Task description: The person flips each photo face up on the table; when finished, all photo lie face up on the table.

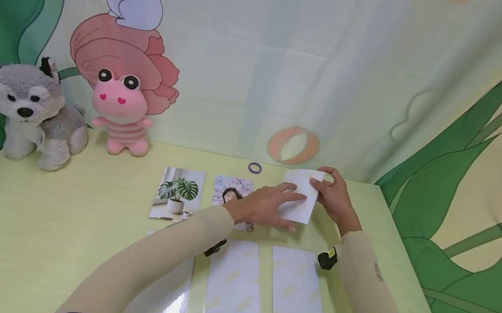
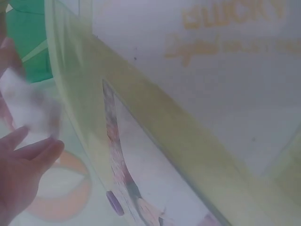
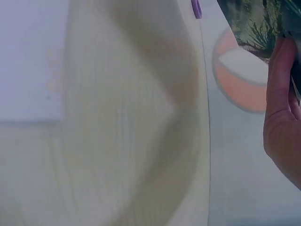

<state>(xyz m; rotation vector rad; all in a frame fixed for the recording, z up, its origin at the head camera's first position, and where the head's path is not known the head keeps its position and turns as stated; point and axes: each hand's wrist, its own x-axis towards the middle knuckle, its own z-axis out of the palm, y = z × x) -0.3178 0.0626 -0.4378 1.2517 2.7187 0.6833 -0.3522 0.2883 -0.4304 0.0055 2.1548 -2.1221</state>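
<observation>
My right hand (image 1: 334, 196) pinches a photo print (image 1: 303, 178) at its upper right edge, raised over the table's back right. The print's white back faces the head camera; in the right wrist view its front (image 3: 251, 23) shows dark green plants. My left hand (image 1: 268, 204) lies against the print's back with its fingers extended. Beneath the left hand and wrist, a photo of a person among pink blossoms (image 1: 226, 185) is partly covered. To its left lies a photo of a potted plant (image 1: 177, 194).
White-backed prints lie in the front row: one at left (image 1: 165, 296) partly under my left arm, one in the middle (image 1: 233, 279), one at right (image 1: 299, 290). A purple ring (image 1: 254, 168) sits near the back edge. Two plush toys, a grey dog (image 1: 36, 111) and a pink one (image 1: 122, 109), stand back left.
</observation>
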